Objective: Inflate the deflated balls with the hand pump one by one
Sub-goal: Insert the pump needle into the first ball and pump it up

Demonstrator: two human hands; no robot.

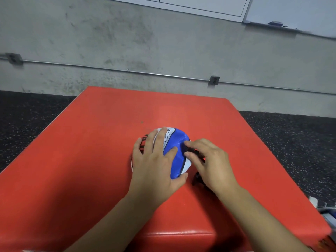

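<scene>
- My left hand (154,160) lies flat, steadying the ball (179,153) on the pad (91,142).
- My right hand (211,160) pinches the black pump (197,179) at the ball's right side.
- Ball looks soft; pumping remains, I judge.

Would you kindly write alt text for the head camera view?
A person's left hand rests spread on a blue, white and red ball on a red padded block, while the right hand grips a black object, partly hidden, against the ball's side.

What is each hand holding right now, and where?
Left hand rests spread over the ball, steadying its top. Right hand pinches a black pump part at the ball's right side.
</scene>
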